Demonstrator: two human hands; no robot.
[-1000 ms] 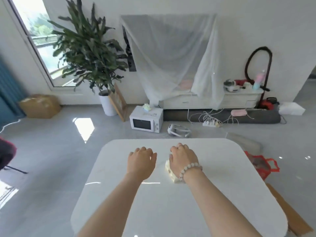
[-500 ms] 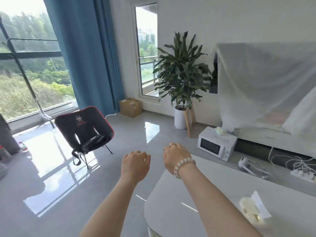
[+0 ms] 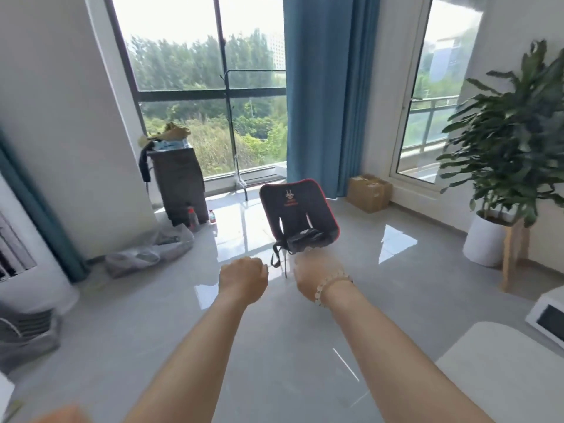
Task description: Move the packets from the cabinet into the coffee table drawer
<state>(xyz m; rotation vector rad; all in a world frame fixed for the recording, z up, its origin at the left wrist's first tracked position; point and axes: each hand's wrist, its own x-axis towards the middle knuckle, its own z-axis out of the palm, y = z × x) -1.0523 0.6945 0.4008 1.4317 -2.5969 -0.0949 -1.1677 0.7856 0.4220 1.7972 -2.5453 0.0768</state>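
Observation:
Both my arms reach forward over the grey floor. My left hand (image 3: 244, 282) is curled into a loose fist with nothing visible in it. My right hand (image 3: 317, 277), with a bead bracelet on the wrist, is blurred and seen from the back, so its fingers are hidden. A dark cabinet (image 3: 178, 184) stands by the big window at the left, with blue and tan things heaped on top. Only a corner of the white coffee table (image 3: 503, 377) shows at the bottom right. No packet lies on the part in view.
A black folding chair (image 3: 300, 215) with red trim stands just beyond my hands. Plastic bags (image 3: 149, 250) and bottles lie near the cabinet. A cardboard box (image 3: 369, 192), a potted plant (image 3: 515, 141) and a white microwave (image 3: 546, 315) line the right side.
The view has swung left, away from the coffee table and the pale packet on it, toward the window and cabinet. My right hand has left that packet, and both hands stay out in front.

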